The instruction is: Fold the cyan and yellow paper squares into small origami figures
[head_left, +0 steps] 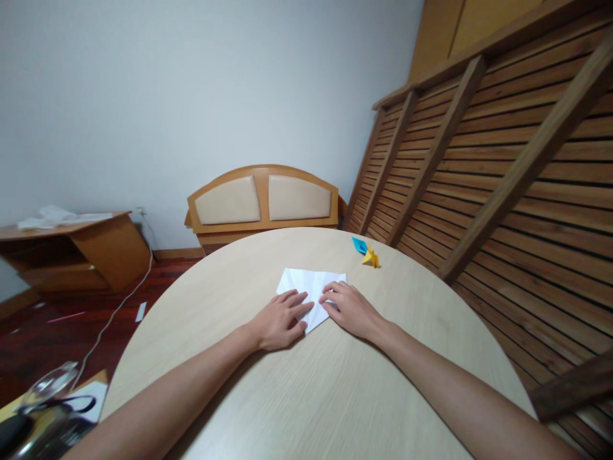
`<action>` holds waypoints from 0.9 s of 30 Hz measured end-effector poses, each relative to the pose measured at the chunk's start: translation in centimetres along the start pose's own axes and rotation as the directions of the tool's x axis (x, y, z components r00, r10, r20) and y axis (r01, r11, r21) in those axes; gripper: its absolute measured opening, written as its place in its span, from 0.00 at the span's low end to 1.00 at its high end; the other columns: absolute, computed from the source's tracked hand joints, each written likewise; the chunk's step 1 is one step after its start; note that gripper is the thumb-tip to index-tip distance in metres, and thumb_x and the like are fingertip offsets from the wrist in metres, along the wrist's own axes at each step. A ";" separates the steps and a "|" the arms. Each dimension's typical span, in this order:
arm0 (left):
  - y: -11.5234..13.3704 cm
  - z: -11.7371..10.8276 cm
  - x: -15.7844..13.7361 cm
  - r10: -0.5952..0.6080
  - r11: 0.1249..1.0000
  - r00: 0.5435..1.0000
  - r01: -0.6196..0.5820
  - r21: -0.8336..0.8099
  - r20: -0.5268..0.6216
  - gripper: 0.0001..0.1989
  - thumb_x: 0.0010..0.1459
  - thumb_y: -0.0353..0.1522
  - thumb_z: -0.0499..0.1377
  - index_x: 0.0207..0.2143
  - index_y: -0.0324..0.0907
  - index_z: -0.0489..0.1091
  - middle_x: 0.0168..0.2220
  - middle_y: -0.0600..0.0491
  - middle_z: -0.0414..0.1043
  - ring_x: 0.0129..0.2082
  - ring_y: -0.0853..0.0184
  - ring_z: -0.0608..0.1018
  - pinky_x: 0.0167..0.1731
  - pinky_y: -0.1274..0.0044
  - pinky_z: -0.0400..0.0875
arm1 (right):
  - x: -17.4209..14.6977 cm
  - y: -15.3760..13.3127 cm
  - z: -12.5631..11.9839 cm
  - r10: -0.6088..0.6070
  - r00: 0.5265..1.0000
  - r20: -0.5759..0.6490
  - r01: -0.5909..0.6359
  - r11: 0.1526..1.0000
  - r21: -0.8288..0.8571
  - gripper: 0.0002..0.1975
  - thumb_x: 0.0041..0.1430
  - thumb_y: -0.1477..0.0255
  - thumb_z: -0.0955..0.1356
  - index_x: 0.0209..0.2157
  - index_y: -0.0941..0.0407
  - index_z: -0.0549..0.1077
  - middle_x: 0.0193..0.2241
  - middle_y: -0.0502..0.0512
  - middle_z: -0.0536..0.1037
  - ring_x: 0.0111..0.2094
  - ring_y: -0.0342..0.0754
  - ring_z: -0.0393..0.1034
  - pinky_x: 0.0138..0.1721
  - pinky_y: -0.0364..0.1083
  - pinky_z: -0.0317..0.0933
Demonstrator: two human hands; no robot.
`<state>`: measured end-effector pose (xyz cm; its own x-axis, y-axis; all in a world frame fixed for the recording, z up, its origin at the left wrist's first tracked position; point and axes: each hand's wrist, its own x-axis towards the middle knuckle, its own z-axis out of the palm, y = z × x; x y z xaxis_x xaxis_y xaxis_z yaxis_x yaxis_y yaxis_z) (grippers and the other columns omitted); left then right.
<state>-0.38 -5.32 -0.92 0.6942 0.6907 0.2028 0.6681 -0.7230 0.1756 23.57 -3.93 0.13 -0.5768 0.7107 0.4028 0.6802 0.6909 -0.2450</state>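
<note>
A white sheet of paper (313, 281) with crease lines lies on the round wooden table (393, 396), one corner pointing toward me. My left hand (283, 319) rests flat on its left side, fingers stretched out and spread. On its right edge lies my right hand (348, 306), fingers apart and slightly bent, the fingertips touching the paper. Neither hand is wrapped round anything. The paper's lower left and right edges are partly hidden under my hands. Beyond my right hand stand a yellow folded paper figure (370, 257) and a blue folded paper piece (359, 245), close together.
A wooden headboard (263, 198) with cream panels stands behind the table. Slatted wooden panels (460, 172) lean along the right. At left are a low cabinet (108, 249) and a cable (125, 300) on the floor. A shiny kettle-like object (43, 428) sits at lower left.
</note>
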 end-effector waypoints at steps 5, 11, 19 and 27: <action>0.6 -0.7 0.1 -0.002 0.999 0.999 0.003 0.032 -0.047 0.24 0.64 0.39 0.52 0.62 0.49 0.63 0.60 0.46 0.64 0.59 0.51 0.66 0.57 0.57 0.62 | 0.0 -1.3 0.2 -0.014 0.999 0.040 0.012 0.999 0.043 0.08 0.64 0.70 0.66 0.41 0.56 0.76 0.41 0.58 0.76 0.44 0.51 0.69 0.48 0.50 0.61; 1.1 -1.5 0.3 0.020 0.997 0.998 -0.016 0.077 -0.059 0.22 0.59 0.40 0.58 0.55 0.44 0.69 0.48 0.44 0.71 0.49 0.55 0.72 0.52 0.63 0.67 | -0.3 0.6 0.4 -0.034 0.996 0.088 0.022 0.992 0.125 0.10 0.64 0.71 0.66 0.46 0.55 0.74 0.46 0.57 0.78 0.49 0.52 0.69 0.52 0.50 0.60; 0.8 -1.8 0.6 0.083 0.991 0.995 -0.077 0.108 -0.049 0.15 0.67 0.41 0.50 0.44 0.44 0.73 0.42 0.48 0.75 0.44 0.60 0.75 0.46 0.69 0.68 | -0.2 1.0 -0.3 -0.093 0.992 0.087 0.079 0.986 0.146 0.10 0.67 0.72 0.63 0.42 0.54 0.76 0.44 0.55 0.79 0.47 0.50 0.70 0.52 0.49 0.60; 0.6 -1.7 1.0 0.089 0.961 0.995 -0.072 0.268 -0.051 0.15 0.68 0.37 0.50 0.33 0.41 0.71 0.31 0.50 0.76 0.33 0.63 0.77 0.34 0.73 0.68 | -0.3 0.0 -0.8 -0.199 0.971 0.135 0.172 0.967 0.190 0.08 0.61 0.65 0.70 0.38 0.54 0.76 0.43 0.55 0.78 0.45 0.50 0.71 0.48 0.47 0.61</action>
<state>0.25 -5.05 0.98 0.7363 0.6220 0.2666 0.6636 -0.7408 -0.1042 24.17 -4.25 0.72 -0.7565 0.5702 0.3203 0.4724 0.8151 -0.3354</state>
